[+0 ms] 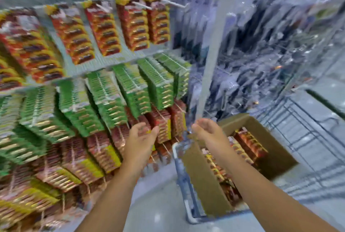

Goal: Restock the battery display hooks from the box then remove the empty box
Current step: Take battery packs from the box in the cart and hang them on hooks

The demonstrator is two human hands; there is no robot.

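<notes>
1. Lying below and right of both hands: cardboard box (203,172), long axis running away from viewer, battery packs (248,147) inside.
2. Right hand (207,129) nearer, directly above; fingers loosely curled, empty.
3. Left hand (141,134): fingers relaxed, empty, near display hooks (173,2).

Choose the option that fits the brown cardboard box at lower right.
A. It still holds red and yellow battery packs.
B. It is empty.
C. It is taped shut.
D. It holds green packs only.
A: the open brown cardboard box shows red and yellow battery packs inside.
</notes>
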